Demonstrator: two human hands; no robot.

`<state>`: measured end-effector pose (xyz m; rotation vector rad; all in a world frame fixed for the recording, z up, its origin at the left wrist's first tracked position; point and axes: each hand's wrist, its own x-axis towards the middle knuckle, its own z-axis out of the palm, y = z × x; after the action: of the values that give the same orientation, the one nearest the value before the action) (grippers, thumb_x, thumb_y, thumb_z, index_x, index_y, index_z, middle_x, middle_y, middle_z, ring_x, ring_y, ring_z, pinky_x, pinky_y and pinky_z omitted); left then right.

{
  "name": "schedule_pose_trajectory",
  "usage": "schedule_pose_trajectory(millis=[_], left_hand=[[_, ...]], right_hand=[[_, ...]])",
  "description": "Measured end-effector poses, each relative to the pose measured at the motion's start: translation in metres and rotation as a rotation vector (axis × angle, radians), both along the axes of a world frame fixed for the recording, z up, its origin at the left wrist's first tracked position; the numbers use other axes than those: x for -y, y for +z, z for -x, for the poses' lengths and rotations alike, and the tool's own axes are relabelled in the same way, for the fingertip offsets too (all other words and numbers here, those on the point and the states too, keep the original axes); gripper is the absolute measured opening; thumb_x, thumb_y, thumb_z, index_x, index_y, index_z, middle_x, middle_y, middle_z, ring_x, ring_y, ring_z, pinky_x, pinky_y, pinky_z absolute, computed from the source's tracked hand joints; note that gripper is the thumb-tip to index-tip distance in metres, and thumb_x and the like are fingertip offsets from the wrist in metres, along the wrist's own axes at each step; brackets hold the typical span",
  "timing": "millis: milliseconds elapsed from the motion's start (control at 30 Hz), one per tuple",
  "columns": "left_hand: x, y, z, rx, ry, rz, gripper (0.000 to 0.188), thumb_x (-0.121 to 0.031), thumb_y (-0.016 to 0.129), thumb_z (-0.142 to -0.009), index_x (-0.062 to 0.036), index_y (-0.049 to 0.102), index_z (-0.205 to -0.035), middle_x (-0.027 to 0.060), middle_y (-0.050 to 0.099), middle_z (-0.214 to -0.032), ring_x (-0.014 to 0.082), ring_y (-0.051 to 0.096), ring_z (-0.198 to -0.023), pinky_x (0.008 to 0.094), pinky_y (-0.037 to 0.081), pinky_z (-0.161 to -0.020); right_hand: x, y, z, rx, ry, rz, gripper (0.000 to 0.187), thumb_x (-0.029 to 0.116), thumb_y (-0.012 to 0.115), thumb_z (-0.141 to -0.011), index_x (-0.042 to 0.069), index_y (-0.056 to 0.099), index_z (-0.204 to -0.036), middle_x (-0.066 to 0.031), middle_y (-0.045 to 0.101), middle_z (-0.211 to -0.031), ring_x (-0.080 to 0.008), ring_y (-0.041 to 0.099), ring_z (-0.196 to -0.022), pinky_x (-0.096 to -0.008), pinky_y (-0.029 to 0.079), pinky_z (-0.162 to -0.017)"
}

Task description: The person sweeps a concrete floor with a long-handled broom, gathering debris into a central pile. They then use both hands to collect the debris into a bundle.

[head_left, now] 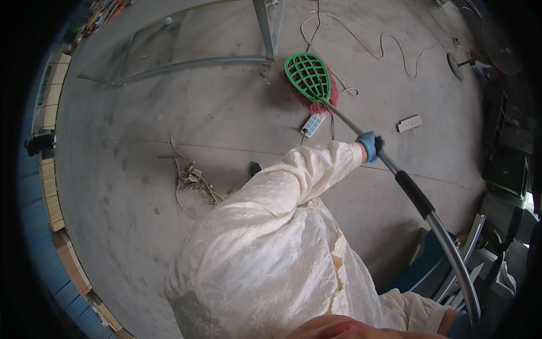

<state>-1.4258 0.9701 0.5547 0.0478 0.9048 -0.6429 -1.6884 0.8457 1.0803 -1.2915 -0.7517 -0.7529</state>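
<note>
A mop with a green lattice head [309, 76] and a reddish-pink fringe [332, 99] spans the right half of the head view. Its long metal pole [451, 248] has a black sleeve partway along. My left hand [370, 147], in a blue glove, is closed around the pole between head and sleeve. At the lower right edge my right hand [460, 325], also blue-gloved, is against the pole's near end, its fingers mostly hidden. A white-and-blue power strip [313, 125] lies beside the fringe. Whether the mop head touches the floor, I cannot tell.
A pale cable [384, 51] winds over the concrete floor at the far side, near another power strip [409, 123]. Tangled cords [195, 183] lie left of my foot [256, 168]. A metal frame [192, 61] stands far left. Boxes [49, 192] line the left; a dark bin [505, 172] stands right.
</note>
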Motion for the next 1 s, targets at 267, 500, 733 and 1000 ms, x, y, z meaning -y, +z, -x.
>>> schedule_pose_trajectory(millis=[267, 500, 733, 1000], left_hand=[[-0.081, -0.135, -0.160, 0.095, 0.187, -0.006, 0.020, -0.019, 0.053, -0.081, -0.0172, 0.050, -0.062, -0.0022, 0.052, -0.052, 0.0133, 0.049, -0.044, 0.0271, 0.041, -0.042], [-0.114, -0.138, -0.086, 0.044, 0.289, -0.022, 0.018, -0.014, 0.050, -0.086, -0.0113, 0.049, -0.068, -0.0005, 0.051, -0.056, 0.0136, 0.050, -0.047, 0.0242, 0.045, -0.044], [-0.157, -0.155, -0.039, -0.223, 0.402, -0.264, 0.009, -0.015, 0.051, -0.084, -0.0137, 0.051, -0.075, -0.0004, 0.053, -0.063, 0.0119, 0.049, -0.047, 0.0240, 0.042, -0.042], [-0.145, -0.123, -0.052, -0.143, 0.314, -0.436, 0.012, -0.019, 0.047, -0.086, -0.0165, 0.053, -0.076, -0.0033, 0.053, -0.061, 0.0114, 0.050, -0.047, 0.0288, 0.040, -0.044]], right_hand=[[-0.074, -0.124, -0.205, -0.035, 0.512, -0.156, 0.027, 0.029, 0.052, -0.086, 0.019, 0.045, -0.062, 0.0075, 0.041, -0.049, -0.0056, 0.041, -0.043, -0.0263, 0.039, -0.047], [-0.093, -0.103, -0.210, -0.015, 0.587, 0.292, 0.013, 0.016, 0.045, -0.087, 0.005, 0.046, -0.081, -0.0010, 0.052, -0.048, -0.0131, 0.052, -0.040, -0.0274, 0.046, -0.042], [-0.082, -0.139, -0.199, -0.248, 0.116, -0.084, 0.029, 0.029, 0.056, -0.083, 0.022, 0.044, -0.058, 0.0093, 0.042, -0.047, -0.0042, 0.039, -0.038, -0.0245, 0.034, -0.039], [-0.007, -0.186, -0.172, -0.177, -0.326, 0.010, 0.025, 0.028, 0.055, -0.089, 0.013, 0.058, -0.069, 0.0007, 0.054, -0.061, -0.0129, 0.054, -0.056, -0.0246, 0.044, -0.059]])
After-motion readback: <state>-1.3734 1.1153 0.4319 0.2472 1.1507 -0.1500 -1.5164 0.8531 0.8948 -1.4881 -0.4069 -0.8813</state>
